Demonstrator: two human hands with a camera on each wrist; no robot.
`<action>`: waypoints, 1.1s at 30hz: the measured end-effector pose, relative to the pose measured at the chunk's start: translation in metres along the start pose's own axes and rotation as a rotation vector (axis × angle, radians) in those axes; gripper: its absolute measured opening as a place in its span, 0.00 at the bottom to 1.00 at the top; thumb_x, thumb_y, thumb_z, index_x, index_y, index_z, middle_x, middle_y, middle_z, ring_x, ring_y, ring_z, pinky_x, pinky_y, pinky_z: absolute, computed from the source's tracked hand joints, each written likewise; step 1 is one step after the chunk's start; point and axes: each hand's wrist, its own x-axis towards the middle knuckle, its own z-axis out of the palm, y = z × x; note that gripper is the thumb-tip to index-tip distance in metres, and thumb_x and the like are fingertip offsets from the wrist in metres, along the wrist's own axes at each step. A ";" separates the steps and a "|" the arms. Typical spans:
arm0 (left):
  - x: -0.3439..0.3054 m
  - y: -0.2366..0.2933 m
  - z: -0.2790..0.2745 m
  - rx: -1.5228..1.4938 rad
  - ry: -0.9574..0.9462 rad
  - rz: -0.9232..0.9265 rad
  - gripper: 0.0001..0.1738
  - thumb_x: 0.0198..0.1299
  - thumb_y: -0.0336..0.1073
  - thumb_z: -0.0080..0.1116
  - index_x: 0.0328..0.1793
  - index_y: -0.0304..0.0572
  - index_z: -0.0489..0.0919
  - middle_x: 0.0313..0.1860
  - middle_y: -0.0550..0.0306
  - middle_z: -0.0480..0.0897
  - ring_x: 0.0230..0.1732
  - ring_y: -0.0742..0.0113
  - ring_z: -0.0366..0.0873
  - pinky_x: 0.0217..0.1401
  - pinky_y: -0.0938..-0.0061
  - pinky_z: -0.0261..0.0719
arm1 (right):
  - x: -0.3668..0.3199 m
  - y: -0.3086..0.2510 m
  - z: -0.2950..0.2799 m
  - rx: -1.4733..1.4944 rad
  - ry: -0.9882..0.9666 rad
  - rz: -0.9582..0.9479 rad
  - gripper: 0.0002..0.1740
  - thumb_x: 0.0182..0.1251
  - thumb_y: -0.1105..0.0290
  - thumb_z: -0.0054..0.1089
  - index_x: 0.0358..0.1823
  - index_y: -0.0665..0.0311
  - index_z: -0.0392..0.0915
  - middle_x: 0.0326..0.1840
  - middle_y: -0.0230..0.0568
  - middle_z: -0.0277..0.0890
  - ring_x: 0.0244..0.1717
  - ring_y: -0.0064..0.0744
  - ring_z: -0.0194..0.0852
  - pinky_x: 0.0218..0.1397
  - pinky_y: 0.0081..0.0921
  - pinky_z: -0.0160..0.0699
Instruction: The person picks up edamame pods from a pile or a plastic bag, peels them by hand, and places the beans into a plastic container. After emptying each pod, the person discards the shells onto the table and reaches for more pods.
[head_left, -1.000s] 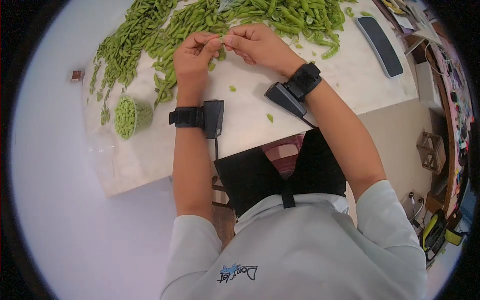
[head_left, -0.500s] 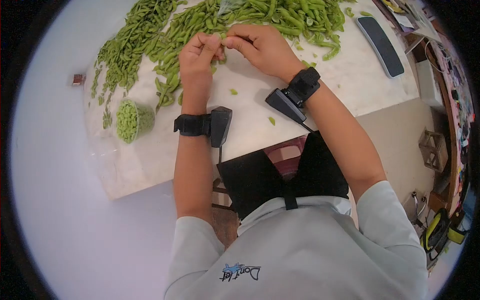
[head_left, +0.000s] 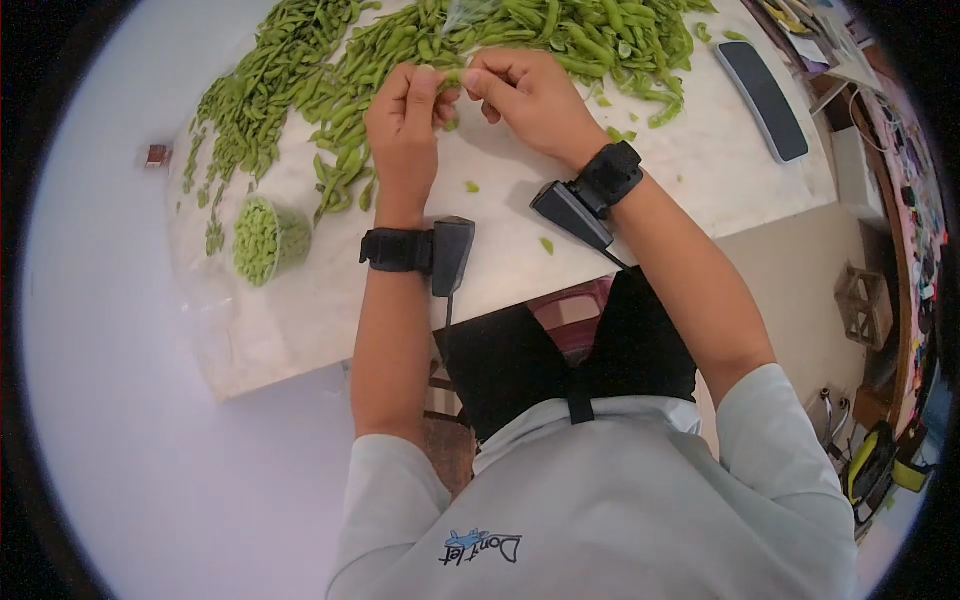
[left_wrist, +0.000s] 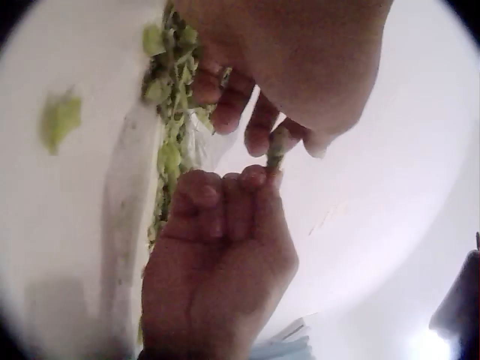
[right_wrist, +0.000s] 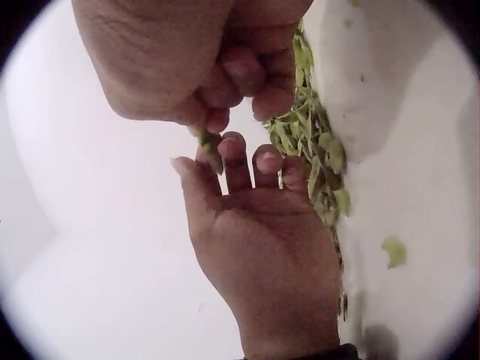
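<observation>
A green soybean pod [head_left: 454, 76] spans the gap between my two hands, over the near edge of a wide heap of pods [head_left: 345, 110]. My left hand [head_left: 403, 110] pinches one end between thumb and forefinger, its other fingers bent loosely. The opposite end is in the thumb and forefinger of my right hand [head_left: 530, 105]. Seen from the left wrist, the small pod [left_wrist: 277, 146] stands between the fingertips; the right wrist view shows the pod [right_wrist: 211, 150] too. To the left of my left forearm, a clear cup [head_left: 296, 235] holds shelled green beans [head_left: 256, 242].
The pods lie along the far side of a white-covered table [head_left: 300, 330]. Small green scraps [head_left: 547, 246] are scattered before me. A dark-faced phone-like slab [head_left: 762, 100] lies at the right. A wooden stool-like frame [head_left: 864, 305] stands on the floor beyond the table.
My left hand has shifted a little to the right and turned more upright. More of the pod now shows between the two hands. My right hand keeps nearly the same place.
</observation>
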 end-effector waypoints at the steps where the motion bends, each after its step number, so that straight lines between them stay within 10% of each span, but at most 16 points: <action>1: 0.002 -0.003 -0.002 -0.020 -0.012 -0.020 0.09 0.65 0.35 0.53 0.41 0.36 0.78 0.28 0.63 0.77 0.27 0.79 0.69 0.30 0.85 0.67 | 0.000 -0.003 -0.001 -0.011 -0.017 -0.006 0.16 0.65 0.64 0.53 0.25 0.69 0.71 0.14 0.35 0.60 0.17 0.23 0.59 0.23 0.24 0.61; 33: 0.005 -0.003 -0.017 0.014 -0.168 -0.076 0.13 0.62 0.29 0.56 0.51 0.33 0.78 0.35 0.59 0.81 0.32 0.75 0.74 0.37 0.82 0.73 | 0.001 -0.007 -0.009 0.046 -0.137 0.073 0.14 0.68 0.63 0.52 0.26 0.63 0.71 0.19 0.22 0.61 0.18 0.12 0.59 0.21 0.14 0.59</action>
